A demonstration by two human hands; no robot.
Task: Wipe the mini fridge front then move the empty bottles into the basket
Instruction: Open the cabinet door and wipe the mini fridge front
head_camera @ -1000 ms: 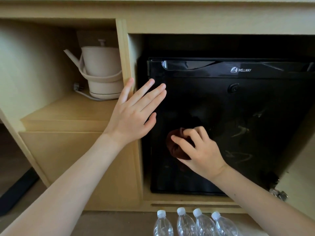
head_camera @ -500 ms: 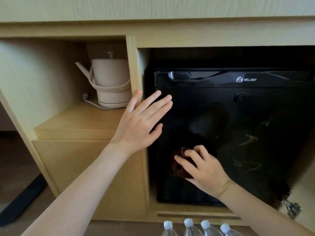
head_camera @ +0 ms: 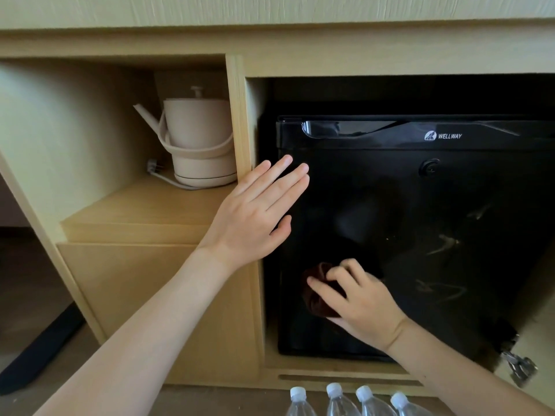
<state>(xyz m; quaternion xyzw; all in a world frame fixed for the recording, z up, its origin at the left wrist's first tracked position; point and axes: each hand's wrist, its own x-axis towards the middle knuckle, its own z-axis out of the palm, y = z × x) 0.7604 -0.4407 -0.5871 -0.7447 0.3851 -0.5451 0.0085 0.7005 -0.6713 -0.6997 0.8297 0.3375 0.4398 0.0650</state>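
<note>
We grip 1 cloth (head_camera: 315,297) against 1 fridge (head_camera: 420,223) with our right hand (head_camera: 365,309); our left hand (head_camera: 255,214) lies flat, fingers straight; 4 bottles (head_camera: 335,399) stand at bottom centre.

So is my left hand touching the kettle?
Apart. The head view shows the left hand in front of the fridge, with the wooden divider between it and the kettle.
</note>
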